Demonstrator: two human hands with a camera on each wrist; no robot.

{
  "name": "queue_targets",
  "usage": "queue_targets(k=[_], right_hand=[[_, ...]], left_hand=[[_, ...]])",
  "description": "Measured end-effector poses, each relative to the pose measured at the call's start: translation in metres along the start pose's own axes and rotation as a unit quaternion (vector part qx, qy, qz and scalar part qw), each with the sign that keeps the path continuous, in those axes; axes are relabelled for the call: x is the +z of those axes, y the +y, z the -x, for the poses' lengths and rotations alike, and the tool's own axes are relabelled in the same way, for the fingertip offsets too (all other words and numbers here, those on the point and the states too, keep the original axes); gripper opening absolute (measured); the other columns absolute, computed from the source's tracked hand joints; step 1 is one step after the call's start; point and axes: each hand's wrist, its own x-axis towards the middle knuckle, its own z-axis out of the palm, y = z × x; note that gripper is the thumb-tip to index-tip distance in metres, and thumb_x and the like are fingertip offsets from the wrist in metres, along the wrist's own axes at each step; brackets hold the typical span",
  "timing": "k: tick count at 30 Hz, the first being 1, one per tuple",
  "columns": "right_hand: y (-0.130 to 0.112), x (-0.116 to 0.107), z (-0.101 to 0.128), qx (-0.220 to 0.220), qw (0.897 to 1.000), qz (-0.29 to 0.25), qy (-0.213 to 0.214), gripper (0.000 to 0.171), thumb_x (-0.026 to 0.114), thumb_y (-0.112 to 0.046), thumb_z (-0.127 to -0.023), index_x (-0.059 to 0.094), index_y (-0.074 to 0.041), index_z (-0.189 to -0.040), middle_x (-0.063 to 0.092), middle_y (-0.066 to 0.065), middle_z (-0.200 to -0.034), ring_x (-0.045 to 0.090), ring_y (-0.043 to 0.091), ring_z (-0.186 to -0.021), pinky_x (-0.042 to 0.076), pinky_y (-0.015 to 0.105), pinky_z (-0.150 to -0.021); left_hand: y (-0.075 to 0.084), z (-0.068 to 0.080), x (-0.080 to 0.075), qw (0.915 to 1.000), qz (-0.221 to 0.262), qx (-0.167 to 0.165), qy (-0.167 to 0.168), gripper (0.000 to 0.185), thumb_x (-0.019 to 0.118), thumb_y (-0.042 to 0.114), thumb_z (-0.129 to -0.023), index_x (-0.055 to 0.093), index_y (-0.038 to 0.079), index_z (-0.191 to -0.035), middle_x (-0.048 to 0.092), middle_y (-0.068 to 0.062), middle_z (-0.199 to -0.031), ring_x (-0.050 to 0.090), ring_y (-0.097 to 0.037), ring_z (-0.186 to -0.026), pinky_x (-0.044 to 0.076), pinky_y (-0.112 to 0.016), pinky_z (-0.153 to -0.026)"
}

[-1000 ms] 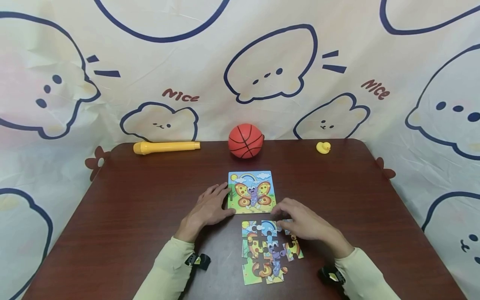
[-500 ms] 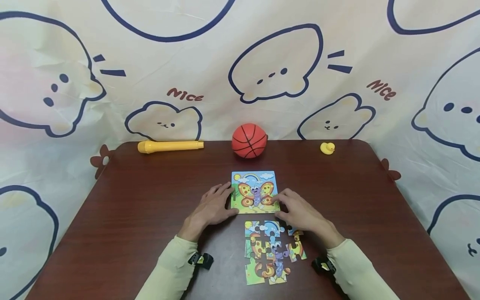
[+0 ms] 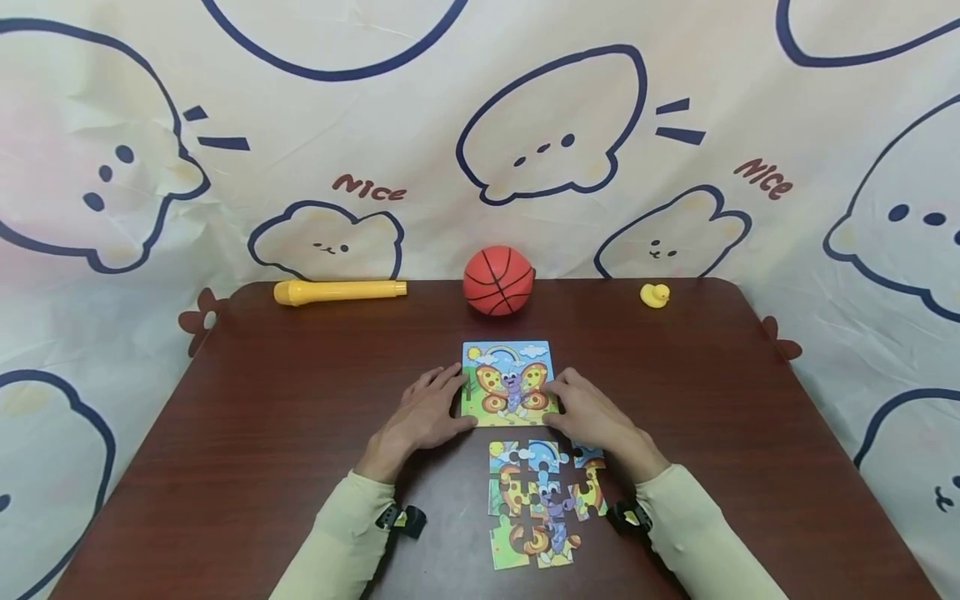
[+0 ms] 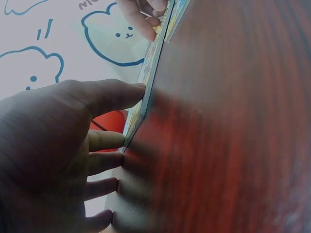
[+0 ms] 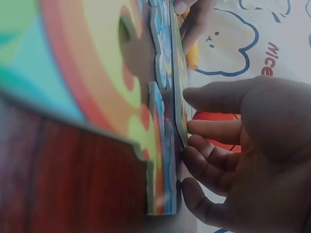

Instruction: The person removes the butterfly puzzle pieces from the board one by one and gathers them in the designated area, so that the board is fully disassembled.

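A butterfly picture board (image 3: 510, 396) lies flat mid-table. My left hand (image 3: 422, 414) touches its left edge, with the fingers spread and the thumb at the near left corner. Over on the opposite side, my right hand (image 3: 596, 412) rests thumb and index fingertips at the right edge; its other fingers bend loosely in the right wrist view. Just nearer to me are several jigsaw pieces (image 3: 510, 550) showing the same butterfly scene, partly joined and with gaps between some. A yellow and orange piece (image 5: 97, 58) looms large in the right wrist view.
Along the far edge of the brown table (image 3: 315, 392) sit a yellow toy microphone (image 3: 341, 291), a small red basketball (image 3: 498, 281) and a yellow rubber duck (image 3: 655, 296). A cartoon-printed cloth (image 3: 420, 167) hangs behind.
My right hand has moved from the upper right puzzle pieces to the board's right edge, uncovering a blue piece below it. My left hand stays at the left edge.
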Motion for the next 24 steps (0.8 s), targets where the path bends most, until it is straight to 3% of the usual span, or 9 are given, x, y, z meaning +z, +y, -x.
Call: queue_targets(k=[7,24], right_hand=[[-0.0037,-0.0003,-0.0022,0.016,1.0,0.005,0.0,0.043,0.074,-0.027,-0.086,0.063,-0.01,-0.123,0.053,0.004,-0.111,0.049,0.016,-0.088,0.045,0.033,-0.078],[-0.0065,0.0018,-0.003,0.016,0.999,-0.027,0.033,0.03,0.074,-0.021,-0.085,0.055,-0.015,-0.108,0.055,-0.001,-0.093,0.049,0.014,-0.078,0.042,0.03,-0.067]], left_hand=[[0.0008,0.0002,-0.0002,1.0,-0.001,-0.006,0.003,0.078,0.068,0.049,-0.085,0.038,0.017,-0.15,0.027,-0.004,-0.16,0.022,-0.032,-0.147,0.022,-0.057,-0.116],[0.0009,0.0001,-0.0015,1.0,0.001,-0.005,0.005,0.077,0.068,0.048,-0.085,0.038,0.017,-0.149,0.027,-0.005,-0.16,0.022,-0.032,-0.147,0.022,-0.057,-0.116]])
